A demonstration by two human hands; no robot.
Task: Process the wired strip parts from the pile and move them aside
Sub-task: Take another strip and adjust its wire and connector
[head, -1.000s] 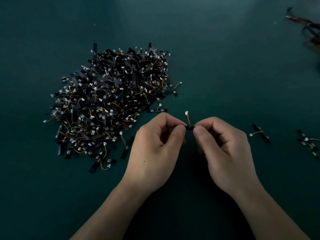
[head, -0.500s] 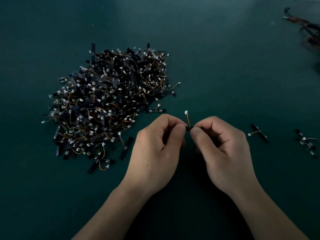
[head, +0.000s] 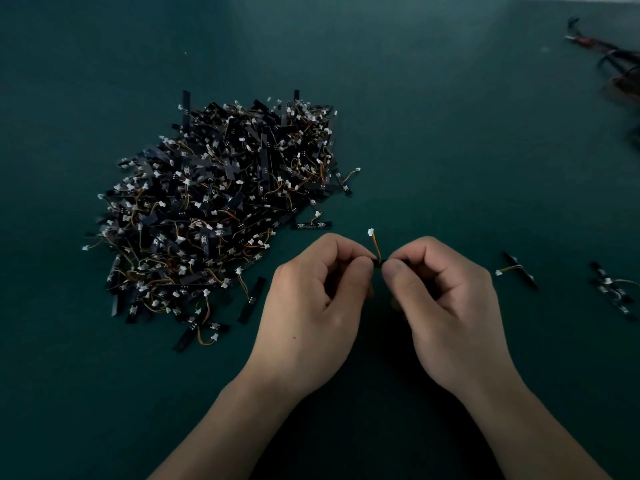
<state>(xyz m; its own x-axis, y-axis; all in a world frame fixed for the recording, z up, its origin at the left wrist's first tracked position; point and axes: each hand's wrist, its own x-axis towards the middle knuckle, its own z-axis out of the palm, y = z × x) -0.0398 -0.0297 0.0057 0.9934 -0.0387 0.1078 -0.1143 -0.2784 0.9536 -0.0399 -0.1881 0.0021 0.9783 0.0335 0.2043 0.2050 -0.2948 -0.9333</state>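
While both hands pinch one strip part point(head: 379, 260), pile point(head: 221, 216) left, table point(head: 450, 133) open beyond

Black strip part point(head: 380, 261), orange wire upright, beside the pile point(head: 221, 216).

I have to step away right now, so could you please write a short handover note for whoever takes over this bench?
Left hand and right hand: both pinch one strip between thumb and fingertips, above the mat; its orange wire and white plug stick up between them.
Pile: large, left of the hands, unprocessed.
Done: one part lies just right of the right hand, and a few more sit near the right edge.
Left: finish the held strip, set it with those on the right, then work through the pile.
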